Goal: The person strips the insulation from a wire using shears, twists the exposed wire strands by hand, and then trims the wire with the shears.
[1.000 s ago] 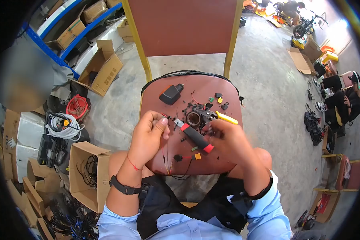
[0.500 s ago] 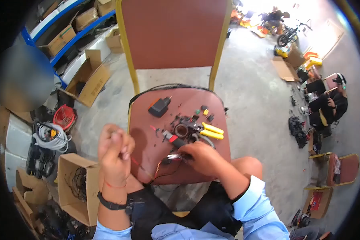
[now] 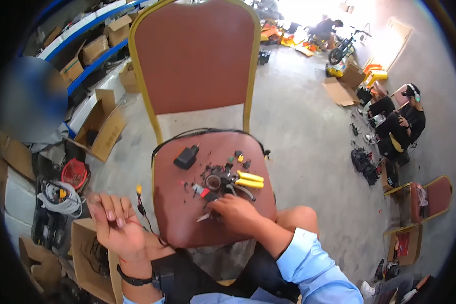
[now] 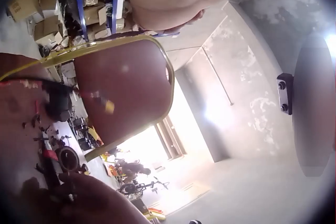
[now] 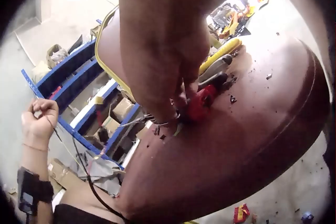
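Observation:
My left hand (image 3: 117, 225) is raised left of the chair seat (image 3: 177, 230), fingers curled, pinching a thin wire (image 5: 64, 142). A yellow connector (image 3: 139, 189) on a black lead hangs in the air between this hand and the seat. My right hand (image 3: 238, 215) is low over the seat, its fingers curled around a small silvery tool (image 3: 202, 218); its kind is mostly hidden. Just beyond its fingers lies a red-and-black handled knife (image 3: 206, 193). Behind that are a roll of tape (image 3: 213, 181) and yellow-handled pliers (image 3: 250, 179).
A black-and-orange adapter (image 3: 186, 157), small connectors (image 3: 239, 158) and black scraps lie on the seat. The chair backrest (image 3: 195, 55) rises behind. An open cardboard box (image 3: 83, 253) stands by the left forearm. A seated person (image 3: 405, 119) is at far right.
The left hand has moved left and away from the seat, and the yellow connector has lifted off it. The right hand has come down beside the knife and taken up the silvery tool.

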A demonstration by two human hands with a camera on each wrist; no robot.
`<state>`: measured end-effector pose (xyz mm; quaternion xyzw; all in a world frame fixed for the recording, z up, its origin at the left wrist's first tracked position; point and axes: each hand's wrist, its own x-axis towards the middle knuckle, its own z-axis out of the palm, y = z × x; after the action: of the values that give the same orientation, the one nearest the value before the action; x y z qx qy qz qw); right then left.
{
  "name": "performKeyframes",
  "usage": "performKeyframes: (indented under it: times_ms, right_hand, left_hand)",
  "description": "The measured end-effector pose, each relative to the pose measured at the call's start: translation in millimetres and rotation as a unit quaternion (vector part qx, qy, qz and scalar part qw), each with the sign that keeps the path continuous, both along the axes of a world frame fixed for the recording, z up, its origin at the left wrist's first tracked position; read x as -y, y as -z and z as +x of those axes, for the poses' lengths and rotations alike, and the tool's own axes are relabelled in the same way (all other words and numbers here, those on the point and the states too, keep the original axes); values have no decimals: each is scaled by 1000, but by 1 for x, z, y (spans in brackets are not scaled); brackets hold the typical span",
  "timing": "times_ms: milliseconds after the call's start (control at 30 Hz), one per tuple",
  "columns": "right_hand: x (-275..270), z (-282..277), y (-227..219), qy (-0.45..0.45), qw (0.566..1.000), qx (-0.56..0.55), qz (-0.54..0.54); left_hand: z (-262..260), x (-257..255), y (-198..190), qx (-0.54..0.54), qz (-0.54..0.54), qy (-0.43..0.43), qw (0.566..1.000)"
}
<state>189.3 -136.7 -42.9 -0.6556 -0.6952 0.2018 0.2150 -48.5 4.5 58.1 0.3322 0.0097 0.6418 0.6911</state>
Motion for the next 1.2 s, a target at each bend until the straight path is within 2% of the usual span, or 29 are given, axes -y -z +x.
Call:
performKeyframes:
  times_ms: [100, 233, 267, 333, 367, 400, 433, 467, 533, 567, 600, 700, 800, 900, 1000, 1100, 1200]
  right_hand:
    - [-6, 1, 9, -8, 999, 20, 41]
    - [-7, 2, -2, 2, 1000, 17, 6]
    - [-8, 1, -8, 20, 1000, -8, -12]
    - [-9, 2, -20, 56, 996, -56, -48]
    - [-11, 5, -24, 98, 980, -162, -62]
    - [-12, 8, -28, 140, 951, -266, -74]
    - [-14, 11, -33, 181, 909, -365, -84]
    - [-16, 12, -39, 164, 864, -474, -48]
    - [-14, 14, -62, 124, 734, -668, 23]
    - [-13, 17, -74, 125, 690, -713, -18]
    - [-15, 16, -82, 113, 674, -730, -18]
    - [-29, 10, -96, 68, 627, -776, -10]
    - [-38, 12, -94, 68, 631, -773, 17]
    - [-45, 13, -70, 96, 598, -795, 30]
    - [-52, 17, -66, 133, 573, -808, 12]
    - [-54, 16, -63, 151, 583, -799, -3]
    - [-52, 16, -66, 185, 645, -741, 32]
  left_hand:
    - [-1, 0, -12, -24, 0, -23, 999]
    - [8, 2, -23, -104, -25, -91, 990]
    - [12, 3, -26, -130, -43, -111, 984]
    - [24, 11, -31, -156, -60, -73, 983]
    - [29, 13, -31, -173, -68, -55, 981]
    - [32, 11, -30, -189, -74, -35, 978]
    - [33, 10, -27, -198, -108, 22, 974]
    - [34, 12, -22, -205, -140, 80, 965]
    - [38, 12, -16, -243, -165, 198, 935]
    - [41, 11, -15, -274, -156, 255, 914]
    - [44, 9, -14, -305, -145, 310, 889]
    - [60, 13, -6, -349, -69, 322, 877]
    - [76, 13, 3, -366, -33, 285, 885]
    - [80, 10, 5, -390, -50, 285, 875]
    - [86, 10, 14, -465, -25, 195, 863]
    - [90, 6, 13, -510, -17, 163, 844]
    - [94, 5, 22, -517, 0, 115, 848]
